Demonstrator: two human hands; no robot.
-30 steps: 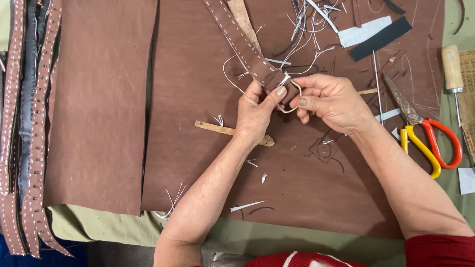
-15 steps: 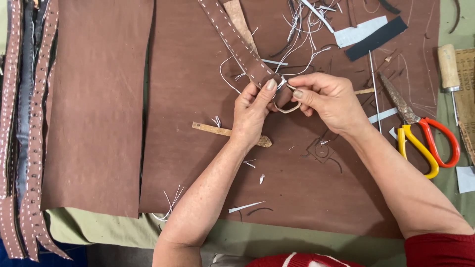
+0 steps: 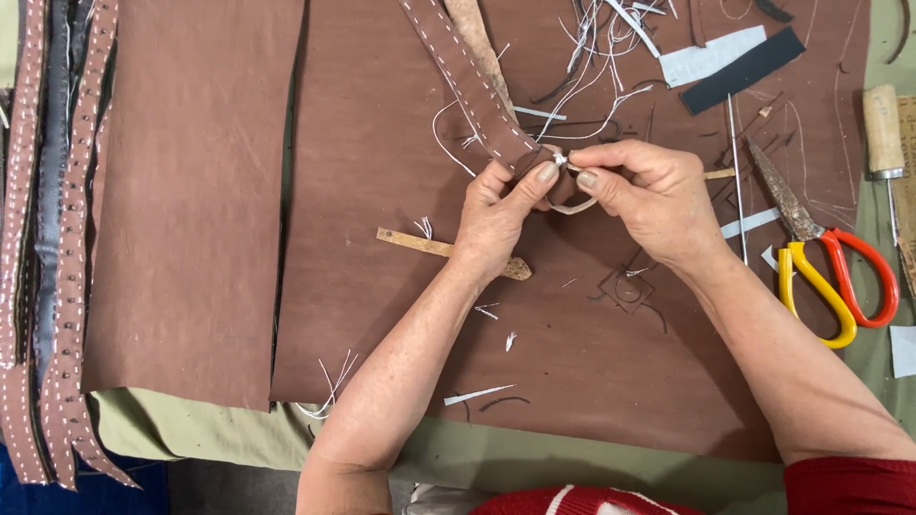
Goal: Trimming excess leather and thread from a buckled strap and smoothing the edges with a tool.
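Note:
A brown leather strap with white stitching runs from the top of the view down to my hands. My left hand pinches its near end between thumb and fingers. My right hand meets it fingertip to fingertip and grips a white thread at the strap's end, where a pale loop hangs below. Both hands hover over a brown leather sheet.
Scissors with red and yellow handles lie at the right, an awl with a wooden handle beyond them. A wooden stick lies under my left wrist. Several stitched straps lie at the far left, beside another leather sheet. Thread scraps litter the top.
My two hands have drawn closer together at the strap's end, and the fingertips now pinch the thread tightly. The loop under them looks smaller.

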